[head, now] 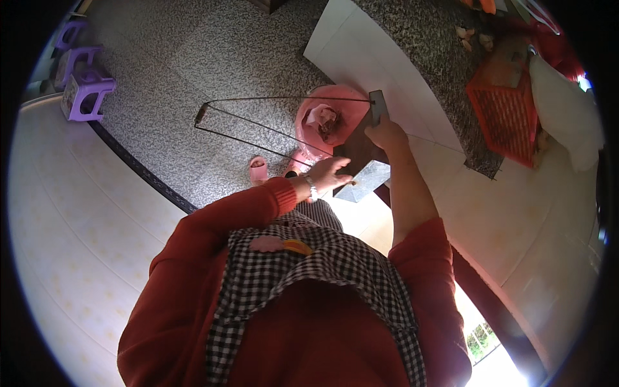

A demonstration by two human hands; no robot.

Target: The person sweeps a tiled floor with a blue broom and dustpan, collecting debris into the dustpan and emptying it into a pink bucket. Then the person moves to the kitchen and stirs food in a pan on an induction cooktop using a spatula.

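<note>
A sheet-metal dustpan (366, 180) with a long wire handle hangs in front of my body, tilted beside a pink waste bin (355, 96). My right hand (389, 135) grips its far side wall. At the nearer side wall is my left hand (329, 175), wearing a metal bracelet or watch, fingers spread; contact with the pan cannot be told. The wire handle (266, 98) reaches out to the left, ending in a short grip (200, 115). Inside the bin, crumpled paper and dark refuse (325, 121) lie in a clear plastic liner. The pan partly hides the bin.
Purple plastic stools (89, 96) stand at the far left on the speckled floor. My feet in pink slippers (257, 168) are near the bin. On the right, a red plastic basket (505, 116) and a white bag (563, 109) sit on a counter, beside a speckled edge.
</note>
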